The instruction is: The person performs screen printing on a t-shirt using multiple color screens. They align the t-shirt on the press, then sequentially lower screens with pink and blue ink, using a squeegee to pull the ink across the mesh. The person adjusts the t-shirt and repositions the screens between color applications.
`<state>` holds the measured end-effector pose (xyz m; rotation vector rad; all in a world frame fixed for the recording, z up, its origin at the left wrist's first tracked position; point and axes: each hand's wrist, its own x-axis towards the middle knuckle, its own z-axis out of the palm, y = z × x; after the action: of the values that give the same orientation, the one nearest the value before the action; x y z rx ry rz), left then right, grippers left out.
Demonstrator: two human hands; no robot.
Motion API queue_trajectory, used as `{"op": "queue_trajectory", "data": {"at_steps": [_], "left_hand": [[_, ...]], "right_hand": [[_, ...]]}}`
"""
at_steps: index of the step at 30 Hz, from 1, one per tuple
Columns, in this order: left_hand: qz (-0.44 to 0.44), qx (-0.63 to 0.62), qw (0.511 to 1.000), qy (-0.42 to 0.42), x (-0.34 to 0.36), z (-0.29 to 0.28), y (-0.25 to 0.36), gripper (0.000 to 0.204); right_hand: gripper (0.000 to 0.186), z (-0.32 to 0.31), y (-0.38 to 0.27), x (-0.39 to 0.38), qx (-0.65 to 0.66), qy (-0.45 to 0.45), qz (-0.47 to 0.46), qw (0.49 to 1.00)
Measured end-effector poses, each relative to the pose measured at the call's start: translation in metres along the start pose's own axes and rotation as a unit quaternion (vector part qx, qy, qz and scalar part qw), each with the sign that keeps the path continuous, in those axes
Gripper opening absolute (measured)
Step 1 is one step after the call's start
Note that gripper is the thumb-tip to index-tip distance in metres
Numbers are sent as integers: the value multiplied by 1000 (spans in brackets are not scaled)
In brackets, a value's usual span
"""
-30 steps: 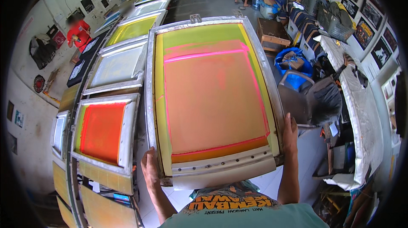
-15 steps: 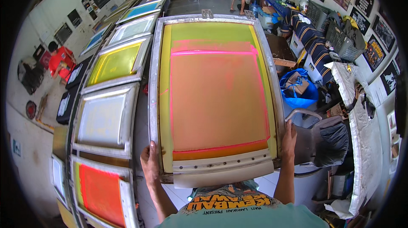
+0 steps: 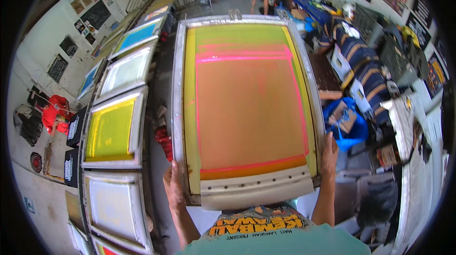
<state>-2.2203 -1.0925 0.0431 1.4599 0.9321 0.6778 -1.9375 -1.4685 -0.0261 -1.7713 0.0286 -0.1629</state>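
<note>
Hands grip big rectangular metal-framed screen [image 3: 247, 107], orange-yellow mesh: left hand [image 3: 173, 186] and right hand [image 3: 329, 155] fingers wrapped on side rails.

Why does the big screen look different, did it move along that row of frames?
Yes. The big screen, held in both hands, has gone forward past the orange frame; now the yellow frame lies beside it.

Bare forearms and bare hands, left hand [image 3: 173, 188] and right hand [image 3: 329, 153]; pale teal cotton T-shirt [image 3: 280, 240] with orange print.
</note>
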Motion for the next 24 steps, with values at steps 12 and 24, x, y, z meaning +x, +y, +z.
{"op": "queue_trajectory", "data": {"at_steps": [12,24], "left_hand": [[-64,-105,992,38,264,135,10,57],[-32,-14,999,15,605,215,55,58]], "right_hand": [[70,222,-30,268,-53,-68,15,996],[68,464,-67,464,-23,-90,25,995]]}}
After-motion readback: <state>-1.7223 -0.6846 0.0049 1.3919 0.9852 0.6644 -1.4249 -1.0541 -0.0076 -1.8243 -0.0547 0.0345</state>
